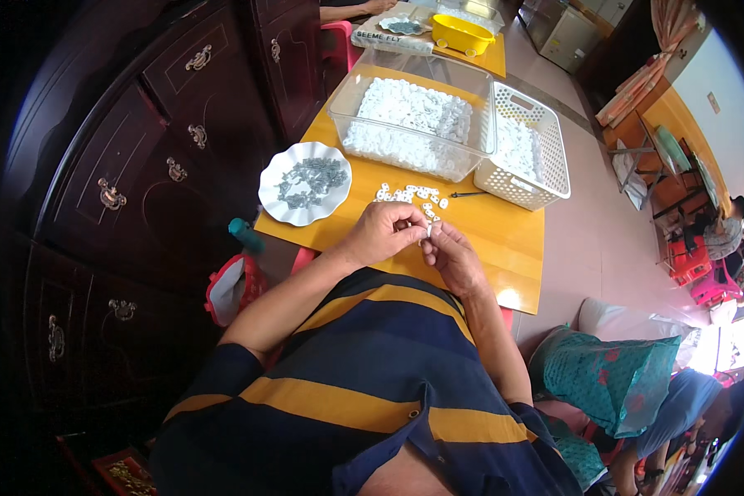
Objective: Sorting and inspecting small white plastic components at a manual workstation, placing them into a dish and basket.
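Hands: left hand (382, 232) and right hand (453, 256) together, pinching one white piece (427, 232) over the worktop (504, 231) | loose pile (411, 195) just beyond them | plate (304, 183) holds grey parts | tub (413, 116) looks nearly full: judged mostly undone.

- A dark wooden cabinet (140, 165) with carved doors and brass handles fills the left side, close against the yellow surface (504, 240).
- The floor (603, 223) right of the surface is smooth, pale pinkish tile.
- Beyond the floor, far from the cabinet, stand an orange table (678, 124) and red plastic stools (694, 273).
- A drawn curtain (661, 50) hangs at upper right.
- Bright daylight glares at the right edge.
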The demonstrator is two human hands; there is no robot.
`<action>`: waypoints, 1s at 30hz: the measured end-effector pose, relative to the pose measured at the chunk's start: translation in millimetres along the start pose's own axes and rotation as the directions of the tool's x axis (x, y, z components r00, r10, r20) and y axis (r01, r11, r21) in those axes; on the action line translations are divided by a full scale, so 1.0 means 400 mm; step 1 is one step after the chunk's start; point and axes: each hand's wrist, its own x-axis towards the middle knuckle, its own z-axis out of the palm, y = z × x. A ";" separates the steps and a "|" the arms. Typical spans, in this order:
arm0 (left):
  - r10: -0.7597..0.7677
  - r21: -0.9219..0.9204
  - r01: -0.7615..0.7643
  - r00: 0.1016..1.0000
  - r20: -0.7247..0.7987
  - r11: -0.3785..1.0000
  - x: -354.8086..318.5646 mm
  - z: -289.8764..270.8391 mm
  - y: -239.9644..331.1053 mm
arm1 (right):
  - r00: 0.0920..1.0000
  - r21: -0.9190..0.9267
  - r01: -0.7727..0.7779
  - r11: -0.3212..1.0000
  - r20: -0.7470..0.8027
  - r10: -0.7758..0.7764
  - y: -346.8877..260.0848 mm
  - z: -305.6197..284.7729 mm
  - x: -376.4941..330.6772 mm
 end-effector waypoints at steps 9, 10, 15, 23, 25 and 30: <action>0.026 0.085 -0.023 0.999 -0.032 0.996 -0.005 0.011 -0.012 | 0.998 0.007 0.044 0.999 -0.039 -0.044 0.015 0.003 -0.006; 0.065 0.122 -0.060 0.997 -0.040 0.991 -0.005 0.011 -0.012 | 0.995 -0.014 0.076 0.997 -0.071 -0.077 0.018 0.007 -0.007; 0.101 0.252 -0.085 0.994 -0.050 0.964 -0.009 0.011 -0.017 | 0.967 -0.237 0.166 0.957 -0.150 -0.205 0.025 0.023 -0.010; 0.139 0.383 -0.112 0.989 -0.043 0.917 -0.010 0.021 -0.006 | 0.949 -0.312 0.203 0.928 -0.172 -0.265 0.041 0.014 -0.006; 0.013 0.060 -0.009 0.997 -0.073 0.998 -0.012 0.028 -0.017 | 0.964 -0.175 0.176 0.969 -0.166 -0.206 0.044 0.008 -0.003; -0.226 -0.298 0.196 0.972 -0.069 0.934 -0.004 0.020 -0.075 | 0.966 -0.108 0.171 0.979 -0.175 -0.188 0.035 0.023 -0.010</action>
